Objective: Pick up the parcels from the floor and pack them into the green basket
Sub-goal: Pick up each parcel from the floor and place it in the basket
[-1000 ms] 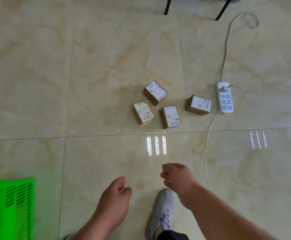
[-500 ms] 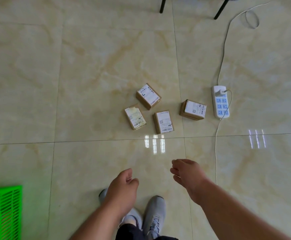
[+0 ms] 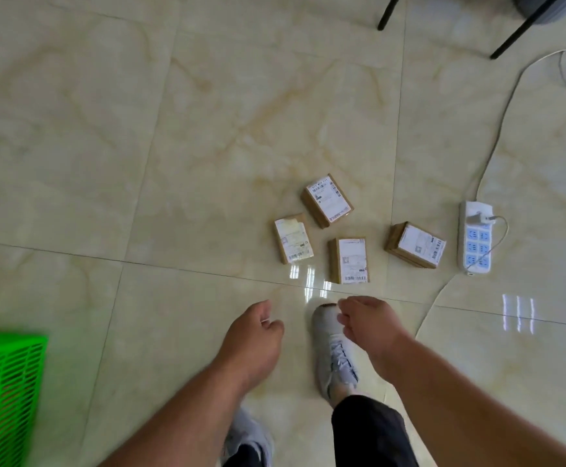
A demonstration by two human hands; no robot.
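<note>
Several small brown parcels with white labels lie on the tiled floor: one at the back (image 3: pixel 328 201), one on the left (image 3: pixel 293 242), one in the middle (image 3: pixel 349 260) and one on the right (image 3: pixel 416 245). The green basket (image 3: pixel 3 396) is at the lower left, partly out of frame. My left hand (image 3: pixel 253 338) and my right hand (image 3: pixel 369 323) hang in front of me, short of the parcels. Both hold nothing, fingers loosely curled.
A white power strip (image 3: pixel 475 242) with a plug and a white cable (image 3: pixel 497 129) lies right of the parcels. Black chair legs (image 3: pixel 387 13) stand at the top. My grey shoe (image 3: pixel 335 352) is under my right hand.
I have stepped forward, so the parcels sit closer to my hands. My right foot has come forward under my right hand. The basket stays at the lower left.
</note>
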